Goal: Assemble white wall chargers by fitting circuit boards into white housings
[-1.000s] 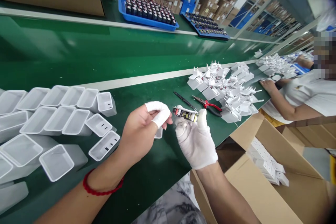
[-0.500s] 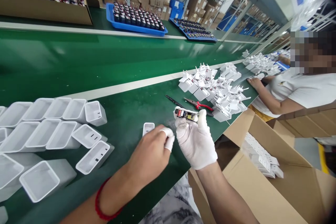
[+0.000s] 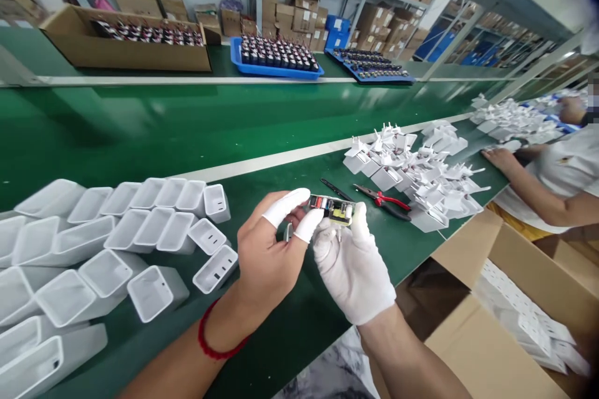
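My right hand (image 3: 356,271), in a white glove, holds a small circuit board (image 3: 333,212) packed with electronic parts, gripping its right end between thumb and fingers. My left hand (image 3: 271,249) has white finger covers on its thumb and forefinger and a red cord at the wrist. Those two covered tips pinch the board's left end. A white plastic case (image 3: 288,232) on the bench is mostly hidden behind my left hand. Just beyond the board lie red-handled pliers (image 3: 381,197) and a thin black tool (image 3: 336,189).
Open white cases (image 3: 156,287) stand in rows on the left of the green bench. White plug housings (image 3: 402,162) are heaped at right. A carton (image 3: 461,330) holds white parts. Blue trays (image 3: 276,72) line the back shelf. A co-worker's arm (image 3: 533,184) rests at far right.
My left hand has come up to the board, its curled fingers now extended and pinching the left end. The view has turned left, so the surroundings sit further right.
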Demonstrator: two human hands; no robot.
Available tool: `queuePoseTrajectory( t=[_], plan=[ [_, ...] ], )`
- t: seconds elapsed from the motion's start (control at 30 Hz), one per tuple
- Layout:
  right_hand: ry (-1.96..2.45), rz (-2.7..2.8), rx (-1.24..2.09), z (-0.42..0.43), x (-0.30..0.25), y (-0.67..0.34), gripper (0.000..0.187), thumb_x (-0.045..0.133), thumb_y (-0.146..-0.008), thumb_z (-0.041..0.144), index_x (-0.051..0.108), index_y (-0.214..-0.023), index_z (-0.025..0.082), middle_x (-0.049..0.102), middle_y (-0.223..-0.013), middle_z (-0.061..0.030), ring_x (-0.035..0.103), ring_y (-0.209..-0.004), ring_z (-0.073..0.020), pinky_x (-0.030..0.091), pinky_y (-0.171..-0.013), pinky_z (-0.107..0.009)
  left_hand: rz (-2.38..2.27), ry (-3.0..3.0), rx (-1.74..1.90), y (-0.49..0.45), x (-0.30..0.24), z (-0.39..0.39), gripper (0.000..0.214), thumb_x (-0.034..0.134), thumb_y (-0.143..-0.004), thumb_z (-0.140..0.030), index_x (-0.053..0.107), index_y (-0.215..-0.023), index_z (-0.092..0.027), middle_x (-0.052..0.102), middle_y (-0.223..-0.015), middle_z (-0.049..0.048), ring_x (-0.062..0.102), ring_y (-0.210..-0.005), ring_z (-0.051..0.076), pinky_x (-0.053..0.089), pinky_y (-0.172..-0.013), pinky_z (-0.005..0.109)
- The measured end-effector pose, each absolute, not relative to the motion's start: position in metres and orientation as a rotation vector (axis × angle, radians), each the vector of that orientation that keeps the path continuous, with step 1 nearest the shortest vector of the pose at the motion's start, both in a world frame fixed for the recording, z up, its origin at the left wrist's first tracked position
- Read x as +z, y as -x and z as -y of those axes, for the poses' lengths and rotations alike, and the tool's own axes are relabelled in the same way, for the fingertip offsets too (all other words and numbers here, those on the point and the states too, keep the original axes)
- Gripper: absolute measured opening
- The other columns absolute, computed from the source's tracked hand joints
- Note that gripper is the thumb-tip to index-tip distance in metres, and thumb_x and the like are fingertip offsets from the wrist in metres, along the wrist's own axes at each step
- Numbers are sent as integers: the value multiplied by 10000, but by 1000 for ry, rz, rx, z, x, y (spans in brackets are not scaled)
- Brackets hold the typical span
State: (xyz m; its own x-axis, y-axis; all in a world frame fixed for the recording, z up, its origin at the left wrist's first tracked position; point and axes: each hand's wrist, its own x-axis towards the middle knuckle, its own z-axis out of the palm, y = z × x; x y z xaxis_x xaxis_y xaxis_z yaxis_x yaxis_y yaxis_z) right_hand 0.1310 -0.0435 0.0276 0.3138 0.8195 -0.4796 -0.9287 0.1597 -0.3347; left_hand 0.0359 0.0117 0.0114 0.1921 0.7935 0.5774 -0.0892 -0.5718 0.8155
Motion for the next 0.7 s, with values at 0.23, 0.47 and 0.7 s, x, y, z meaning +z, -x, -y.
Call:
queuePoseTrajectory(
  t=[0.23,0.47,0.7],
  plan=[
    [606,-118,1257,26,33,-111,353,514,-982,379,729,-869,124,753,-887,-61,698,-697,-66,595,-696,-112,-688,-1989,1781,-26,18,-28,251,645,-824,-33,682,-1016,-192,703,-971,39,686,-845,153,591,-740,280],
    [624,-69,1214,12,33,-98,338,510,-983,380,739,-890,149,759,-970,-67,720,-818,-80,585,-777,-115,-822,-1842,1767,-24,9,-38,183,641,-841,-78,705,-983,-175,709,-969,50,686,-849,150,595,-768,280],
    [622,73,1146,5,30,-97,242,599,-935,355,723,-896,151,745,-1022,-75,716,-915,-111,592,-817,-156,-862,-1397,1586,-26,18,-31,68,685,-826,-167,715,-879,-198,661,-923,15,654,-876,121,569,-797,214]
  ],
)
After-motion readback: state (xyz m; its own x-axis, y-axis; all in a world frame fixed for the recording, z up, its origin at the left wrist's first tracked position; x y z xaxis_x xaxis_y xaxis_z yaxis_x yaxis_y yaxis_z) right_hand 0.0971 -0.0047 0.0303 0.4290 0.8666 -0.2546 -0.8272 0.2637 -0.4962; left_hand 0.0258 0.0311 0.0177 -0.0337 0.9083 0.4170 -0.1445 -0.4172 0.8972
